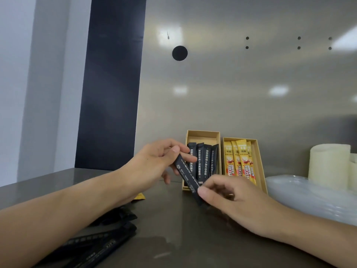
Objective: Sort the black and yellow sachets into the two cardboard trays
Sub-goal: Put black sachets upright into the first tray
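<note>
Head view: left grip (pixel 160 158) and right grip (pixel 233 202) pinch opposite ends of the black sachet (pixel 186 174). Lay it parallel into the left tray (pixel 202 132).

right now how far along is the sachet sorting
Partway. Done: several black sachets lie in the left tray, yellow sachets in the right tray. In hand: the left hand and right hand pinch the held black sachet before the trays. Left: loose black sachets and a yellow sachet corner by the left forearm.
</note>
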`<state>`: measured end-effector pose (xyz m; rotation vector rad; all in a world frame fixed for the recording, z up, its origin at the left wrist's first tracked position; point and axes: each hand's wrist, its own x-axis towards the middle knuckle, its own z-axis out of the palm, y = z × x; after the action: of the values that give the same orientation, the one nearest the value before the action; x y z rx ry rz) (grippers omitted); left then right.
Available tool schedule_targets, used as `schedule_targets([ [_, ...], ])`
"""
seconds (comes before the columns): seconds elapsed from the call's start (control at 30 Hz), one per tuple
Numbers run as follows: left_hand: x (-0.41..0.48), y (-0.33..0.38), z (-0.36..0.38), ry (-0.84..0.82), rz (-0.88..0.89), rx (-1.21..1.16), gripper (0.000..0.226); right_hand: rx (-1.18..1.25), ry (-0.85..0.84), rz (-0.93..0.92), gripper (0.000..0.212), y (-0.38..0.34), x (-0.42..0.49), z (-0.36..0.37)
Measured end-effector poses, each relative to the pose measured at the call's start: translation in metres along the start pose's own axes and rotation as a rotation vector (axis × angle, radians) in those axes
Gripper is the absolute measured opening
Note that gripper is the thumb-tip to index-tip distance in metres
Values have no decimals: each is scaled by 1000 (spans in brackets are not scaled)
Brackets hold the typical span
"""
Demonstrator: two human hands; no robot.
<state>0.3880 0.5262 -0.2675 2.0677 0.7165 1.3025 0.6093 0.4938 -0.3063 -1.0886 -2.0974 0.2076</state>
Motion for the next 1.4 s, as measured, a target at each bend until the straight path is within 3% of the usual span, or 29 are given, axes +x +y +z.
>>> schedule_targets([
  [0.13,0,-3,1,-29,8,0,27,102,-57,31,5,4,0,-1],
  [0.2,1,-5,2,-30,4,28,28,101,-26,33,3,4,0,-1],
  [0.4,3,-14,1,12,-119,333,33,-258,238,-63,11,5,-5,-1],
  [0.57,9,-12,3,51,-239,97,28,-570,242,-208,8,-3,-6,0],
  [0.63,9,-11,3,35,-226,49,23,-552,234,-203,10,-2,-6,0],
  [0.77,5,-13,1,-41,-151,108,24,-448,206,-101,35,7,-4,0],
  [0.9,3,-14,-1,-65,-66,226,20,-374,138,-51,30,10,-1,1],
  [1.07,2,-14,-3,-54,-46,278,22,-312,90,-30,39,10,-2,1],
  [1.4,4,-18,-5,-117,-39,360,7,-194,221,-67,6,13,1,0],
])
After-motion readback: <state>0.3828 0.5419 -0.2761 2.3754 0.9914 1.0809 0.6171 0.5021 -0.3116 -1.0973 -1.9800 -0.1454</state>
